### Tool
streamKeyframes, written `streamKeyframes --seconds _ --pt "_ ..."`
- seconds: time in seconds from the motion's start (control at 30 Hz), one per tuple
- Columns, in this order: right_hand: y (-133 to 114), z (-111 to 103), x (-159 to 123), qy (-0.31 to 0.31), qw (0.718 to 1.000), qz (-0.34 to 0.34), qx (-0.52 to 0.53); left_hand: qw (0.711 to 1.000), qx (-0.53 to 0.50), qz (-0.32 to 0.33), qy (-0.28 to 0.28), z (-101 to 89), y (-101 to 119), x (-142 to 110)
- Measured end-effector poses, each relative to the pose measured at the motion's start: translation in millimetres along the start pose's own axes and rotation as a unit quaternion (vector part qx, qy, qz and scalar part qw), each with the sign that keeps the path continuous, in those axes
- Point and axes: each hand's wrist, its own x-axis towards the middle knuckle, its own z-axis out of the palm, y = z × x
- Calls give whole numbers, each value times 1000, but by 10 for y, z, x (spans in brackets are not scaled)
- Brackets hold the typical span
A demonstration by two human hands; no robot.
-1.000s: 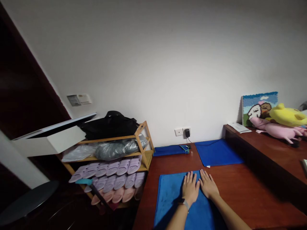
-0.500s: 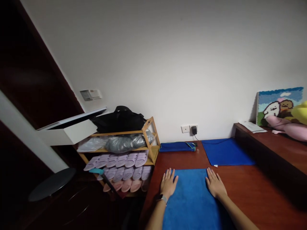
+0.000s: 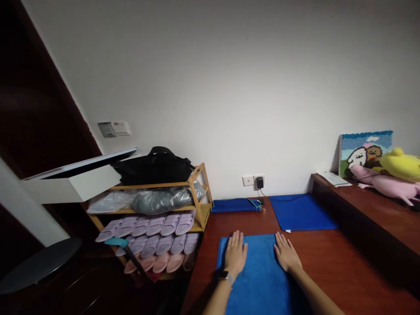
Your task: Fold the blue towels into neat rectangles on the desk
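A blue towel (image 3: 259,271) lies flat on the dark red wooden table (image 3: 328,267) in front of me. My left hand (image 3: 235,256) rests palm down on the towel's left part, fingers stretched out, a watch on the wrist. My right hand (image 3: 286,255) lies flat on the towel's right edge, fingers apart. Neither hand holds anything.
A second flat blue towel (image 3: 300,211) and a folded blue towel (image 3: 236,205) lie by the wall, near a plugged-in socket (image 3: 260,181). A raised shelf (image 3: 377,205) at right carries plush toys (image 3: 390,177). A wooden rack (image 3: 197,197) of slippers stands left of the table.
My hands went from side by side at the towel's middle out to its two edges, then drew slightly back inward. The view shifted a little.
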Motion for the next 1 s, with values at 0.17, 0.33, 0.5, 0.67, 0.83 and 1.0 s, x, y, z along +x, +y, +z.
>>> streamKeyframes --seconds 0.17,0.33,0.5,0.67,0.83,1.0 --pt "9 -16 -25 -3 1000 -8 -10 986 -98 133 -35 215 1135 23" --pt "6 -30 -51 -5 999 -13 -31 984 -111 122 -72 347 1285 -18" --pt "-1 -8 -33 -1 1000 3 -19 996 -59 12 -65 150 246 -115" --pt "38 89 20 6 1000 3 -9 998 1 -58 -39 101 -417 -157" --pt "-61 -34 61 -17 999 26 -20 997 23 -58 -34 108 -445 -76" --pt "-95 -162 -111 -3 999 48 -7 999 23 -46 -9 11 -282 -81"
